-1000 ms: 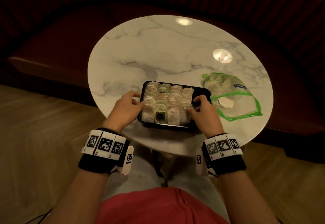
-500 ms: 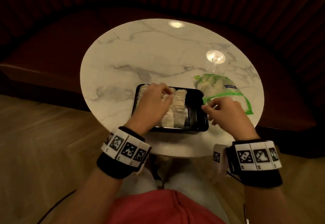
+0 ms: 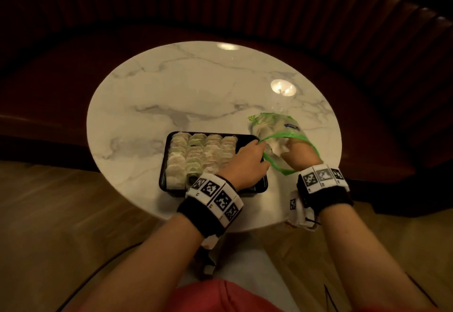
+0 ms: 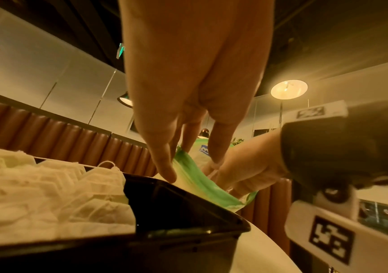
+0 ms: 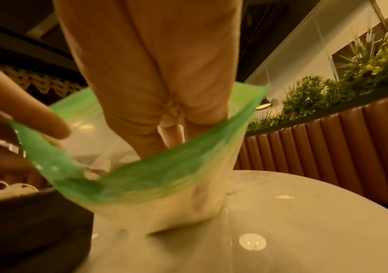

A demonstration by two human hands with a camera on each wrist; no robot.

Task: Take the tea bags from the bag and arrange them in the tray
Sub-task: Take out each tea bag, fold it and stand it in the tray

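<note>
A person's left hand [image 3: 247, 162] pinches the green rim of a clear plastic bag [image 3: 274, 128], holding its mouth wide on a round marble table [image 3: 196, 91]. The right hand [image 3: 297, 155] is sunk inside the bag, fingers down among the tea bags [image 3: 275, 146] left there; whether they grip one cannot be told. Just beside the bag, a black tray [image 3: 259, 184] holds rows of tea bags, its right side bare.

Clear green-rimmed bag [image 3: 282, 128], mouth open, just right of black tray [image 3: 255, 139] with 4 tea-bag rows [image 3: 196, 155].
</note>
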